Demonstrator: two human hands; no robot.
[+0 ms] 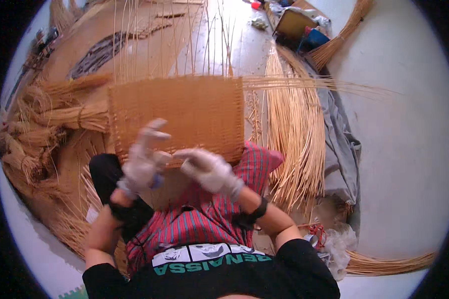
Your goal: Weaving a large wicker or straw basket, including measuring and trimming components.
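The panel (184, 112) is brown, closely woven and nearly rectangular, placed toward eleven o'clock from the centre. From its top edge, thin rods (230, 71) point to twelve; loose strands (258, 82) extend toward three.

Whitish gloves (212, 172) and dark wristbands (258, 211) accompany a black, green-lettered T-shirt (304, 266) and red striped cloth (182, 225).

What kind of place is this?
It looks like a weaving workshop, perhaps a small one. There's a woven brown panel with loose ends sticking out, a pile of long pale sticks on the right, and bundles of thin stalks on the left.
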